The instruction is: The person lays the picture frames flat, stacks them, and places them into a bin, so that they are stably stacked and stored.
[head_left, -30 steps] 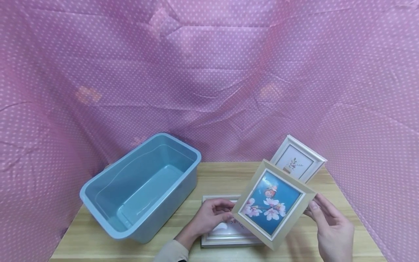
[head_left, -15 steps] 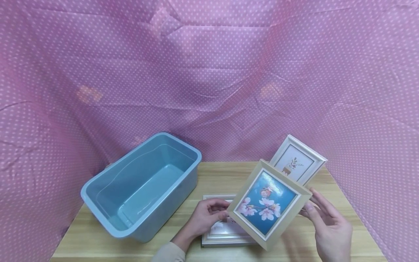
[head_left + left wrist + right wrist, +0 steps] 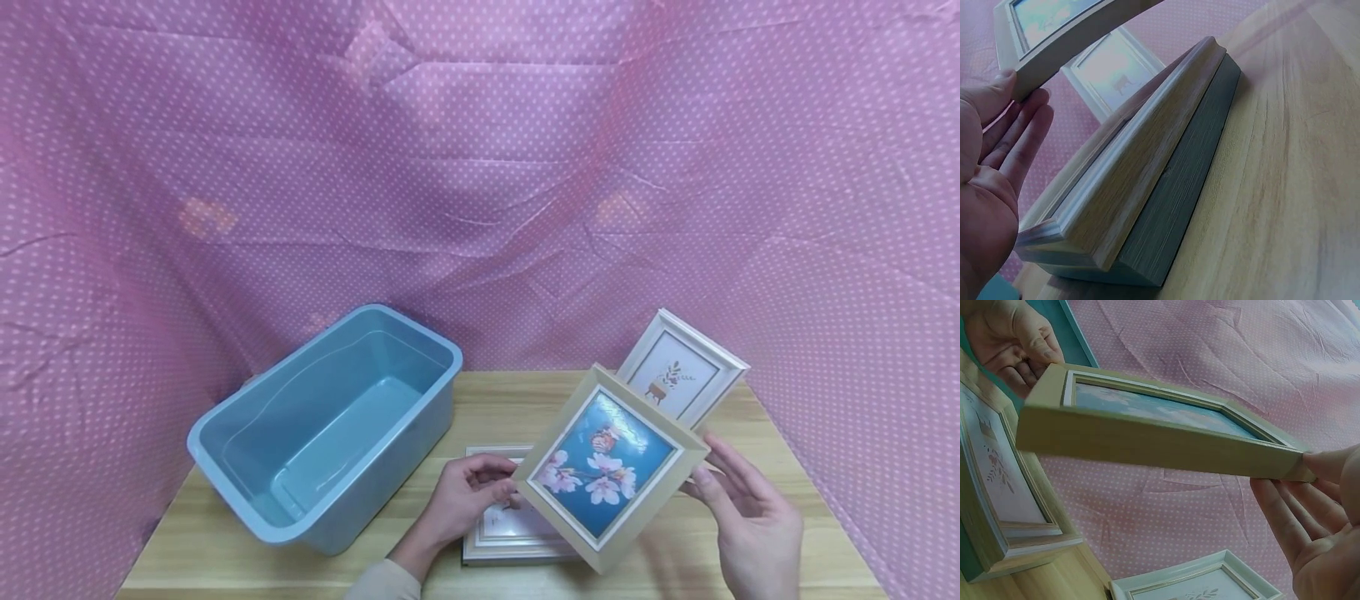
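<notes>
Both hands hold a cream picture frame [image 3: 600, 467] whose picture shows pink blossoms and a butterfly on blue. It is turned to a diamond and raised over the table. My left hand [image 3: 465, 500] pinches its left corner, thumb in front and fingers behind. At the opposite corner my right hand [image 3: 757, 517] pinches it the same way, as the right wrist view shows. Beneath it, a stack of frames [image 3: 1141, 169] lies on the table, partly covered by the held frame. Behind stands a white frame [image 3: 686, 367] with a potted-plant print, its lower left overlapped.
A blue plastic bin [image 3: 322, 425], with nothing seen inside, stands on the left of the wooden table [image 3: 517, 400]. Pink dotted cloth [image 3: 480, 192] hangs round the back and both sides.
Both hands have shifted slightly left, carrying the blossom picture frame with them. More of the white frame's plant print now shows. The bin and the other frames stay put.
</notes>
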`<state>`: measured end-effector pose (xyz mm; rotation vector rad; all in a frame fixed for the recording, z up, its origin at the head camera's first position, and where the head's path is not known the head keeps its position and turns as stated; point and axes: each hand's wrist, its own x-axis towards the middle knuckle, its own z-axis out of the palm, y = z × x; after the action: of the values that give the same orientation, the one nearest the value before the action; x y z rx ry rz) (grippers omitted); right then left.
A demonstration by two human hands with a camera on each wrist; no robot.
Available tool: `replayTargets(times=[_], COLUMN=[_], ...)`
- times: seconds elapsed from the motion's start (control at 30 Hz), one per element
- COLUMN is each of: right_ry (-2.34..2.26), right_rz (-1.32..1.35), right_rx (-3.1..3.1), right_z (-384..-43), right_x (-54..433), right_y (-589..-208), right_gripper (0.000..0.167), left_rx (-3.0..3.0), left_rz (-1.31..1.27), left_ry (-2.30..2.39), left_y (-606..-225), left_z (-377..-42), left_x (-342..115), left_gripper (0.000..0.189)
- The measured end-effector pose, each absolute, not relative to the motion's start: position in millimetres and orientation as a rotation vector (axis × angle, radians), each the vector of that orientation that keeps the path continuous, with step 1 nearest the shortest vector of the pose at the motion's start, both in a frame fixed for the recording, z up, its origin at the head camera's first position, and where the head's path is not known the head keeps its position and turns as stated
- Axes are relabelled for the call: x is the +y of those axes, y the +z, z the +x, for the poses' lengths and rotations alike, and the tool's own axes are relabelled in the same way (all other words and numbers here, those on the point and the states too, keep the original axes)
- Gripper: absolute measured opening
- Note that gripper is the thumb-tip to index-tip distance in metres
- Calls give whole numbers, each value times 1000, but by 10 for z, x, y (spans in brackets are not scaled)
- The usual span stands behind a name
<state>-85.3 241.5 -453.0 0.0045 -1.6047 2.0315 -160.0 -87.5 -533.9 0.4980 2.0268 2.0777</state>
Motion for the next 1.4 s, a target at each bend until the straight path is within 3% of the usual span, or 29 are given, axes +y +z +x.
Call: replayTargets(times=[0.8, 1.1, 1.4], right_ry=[2033, 2031, 1978], right_rz=[-9, 177, 155], right_rx=[-1798, -1711, -1725], right_z=[-778, -804, -814], right_x=[2324, 2331, 2299], right_y=[-4524, -4579, -4597], right_gripper=[47, 46, 43], left_rx=[2146, 2174, 2249], left_rz=[365, 381, 380], left_ry=[2313, 2393, 2437], left_y=[-5335, -5367, -5368], left_z=[-1554, -1554, -1553], left_x=[-961, -971, -980], left_gripper=[29, 25, 20])
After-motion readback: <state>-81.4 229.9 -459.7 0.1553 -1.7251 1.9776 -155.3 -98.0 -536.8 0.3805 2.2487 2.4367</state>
